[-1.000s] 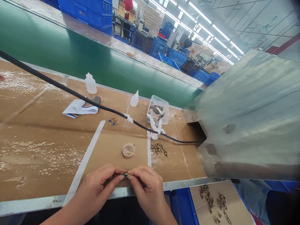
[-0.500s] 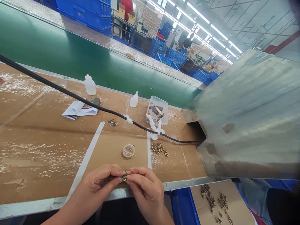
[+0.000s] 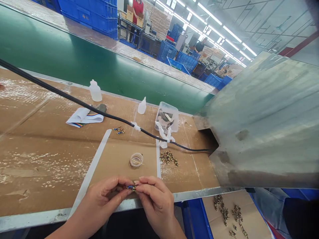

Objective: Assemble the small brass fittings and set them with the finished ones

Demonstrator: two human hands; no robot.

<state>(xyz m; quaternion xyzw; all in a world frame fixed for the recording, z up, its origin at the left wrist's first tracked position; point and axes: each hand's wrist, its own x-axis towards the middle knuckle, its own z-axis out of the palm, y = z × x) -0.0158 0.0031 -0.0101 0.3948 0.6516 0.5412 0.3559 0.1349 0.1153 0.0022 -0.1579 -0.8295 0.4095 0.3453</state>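
Observation:
Close to the table's front edge, my left hand [image 3: 106, 197] and my right hand [image 3: 157, 197] meet fingertip to fingertip. Between them they pinch a small blue-and-gold piece [image 3: 131, 187], both hands closed on it; the fingers partly cover it. Just beyond stands a small round clear cup [image 3: 136, 160] with a thin stick in it. Several similar dark-and-gold pieces [image 3: 169, 158] lie in a pile right of the cup. A few blue-and-gold pieces [image 3: 119, 130] rest farther back on the left.
A black cable [image 3: 119, 119] crosses above the cardboard-covered table. Behind it are two white bottles [image 3: 95, 91], a folded striped cloth [image 3: 84, 117] and a clear plastic box [image 3: 167, 117]. A large metal panel [image 3: 264, 126] stands right; more pieces [image 3: 236, 214] lie lower right. People work in the background.
The piece has turned slightly between my fingertips, and more of its blue part shows. My hands have hardly moved.

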